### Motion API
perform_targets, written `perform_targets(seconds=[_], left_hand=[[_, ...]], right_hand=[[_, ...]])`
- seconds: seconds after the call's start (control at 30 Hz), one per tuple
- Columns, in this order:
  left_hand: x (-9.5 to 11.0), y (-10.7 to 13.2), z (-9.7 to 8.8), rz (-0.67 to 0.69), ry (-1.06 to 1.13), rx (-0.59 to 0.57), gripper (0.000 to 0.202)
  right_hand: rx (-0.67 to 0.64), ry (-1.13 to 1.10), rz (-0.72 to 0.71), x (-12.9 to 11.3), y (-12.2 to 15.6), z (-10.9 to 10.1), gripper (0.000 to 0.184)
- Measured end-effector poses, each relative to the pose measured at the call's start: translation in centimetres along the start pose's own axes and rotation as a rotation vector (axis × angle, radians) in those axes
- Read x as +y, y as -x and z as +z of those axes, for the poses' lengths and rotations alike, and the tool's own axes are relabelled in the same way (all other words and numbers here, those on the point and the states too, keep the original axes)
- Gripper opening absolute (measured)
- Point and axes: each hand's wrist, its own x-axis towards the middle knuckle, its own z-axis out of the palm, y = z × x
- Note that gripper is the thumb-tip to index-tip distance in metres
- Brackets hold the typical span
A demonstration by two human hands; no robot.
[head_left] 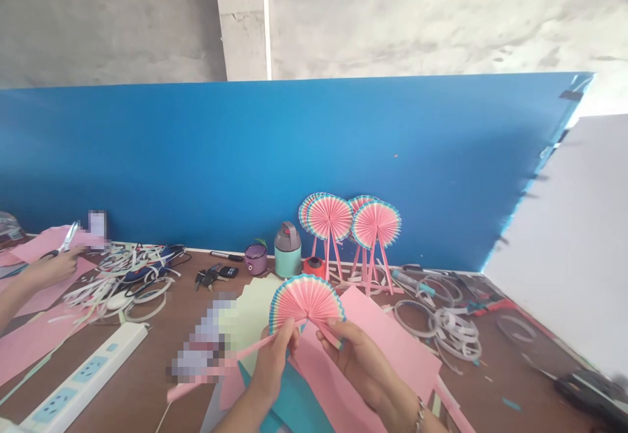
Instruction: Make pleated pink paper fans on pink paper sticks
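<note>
The left hand (279, 348) has its thumb and finger clamped on the lower left edge of the pleated fan (308, 299), near the centre where the folds meet. The right hand (360, 358) pinches the lower right edge between its thumb and bent fingers; how firmly, I cannot tell. The fan is in the lower middle of the frame, spread to a little more than a half circle. In my judgement, the folds could crush or tear near the centre if the 2 hands pull unequally, and the fan could spring closed if 1 pinch becomes loose. The pink strip (255, 346), which runs from the left hand toward the lower left, could bend if it catches on something.

Below the hands lie a pink sheet (392, 328), a pale yellow sheet (252, 302) and a blue sheet (299, 400). Behind, right of centre, finished fans (330, 217) stand on the table, at least 4, beside a teal container (287, 256). At the left edge, another person's hand (53, 269) holds scissors (69, 237).
</note>
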Motion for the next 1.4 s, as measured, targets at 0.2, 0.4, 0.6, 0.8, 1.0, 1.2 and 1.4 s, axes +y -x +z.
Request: perform_targets(seconds=[0.2,0.4,0.6,0.8,1.0,1.2,1.4], left_hand=[[0.2,0.2,0.5,-0.146,0.205,-0.121,0.054],[0.3,-0.1,0.6,-0.272,0.375,-0.044,0.042],[0.3,-0.2,0.6,-0.25,0.338,-0.008,0.037],[0.9,0.0,0.7,-0.267,0.358,-0.041,0.033],[0.6,0.0,0.5,-0.26,0.362,-0.055,0.026],[0.4,-0.2,0.4,-0.254,0.326,-0.021,0.033],[1.2,-0.2,0.4,-0.189,0.266,0.013,0.039]], right_hand=[[-0.111,0.088,0.018,-0.1,0.7,1.0,0.012],[-0.128,0.145,0.055,0.1,0.6,0.9,0.003],[-0.155,0.179,0.07,0.1,0.3,0.5,0.002],[-0.113,0.148,0.125,0.2,0.1,0.3,0.008],[-0.08,0.234,0.088,0.0,0.4,0.3,0.013],[0.01,0.255,-0.013,0.1,0.0,-0.1,0.015],[0.027,0.235,-0.03,-0.4,-0.3,-0.5,0.013]])
